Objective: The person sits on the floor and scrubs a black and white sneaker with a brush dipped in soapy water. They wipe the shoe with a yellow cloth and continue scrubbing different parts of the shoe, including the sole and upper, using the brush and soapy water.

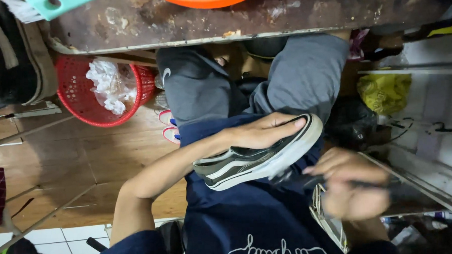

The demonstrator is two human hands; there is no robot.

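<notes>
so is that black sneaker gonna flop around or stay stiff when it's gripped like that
The black sneaker probably keeps its shape: its thick white sole looks rigid. The canvas-like upper may give under the left hand, whose fingers reach into the opening. It seems light, since that one hand supports it.

Left hand (259, 133): fingers inside a black sneaker (257, 158) with white stripe and white sole, holding it over the lap. Right hand (353, 187): blurred, gripping a dark brush (298, 178) touching the sole. Red basket (102, 91) of crumpled white plastic on wooden floor (87, 162).
</notes>
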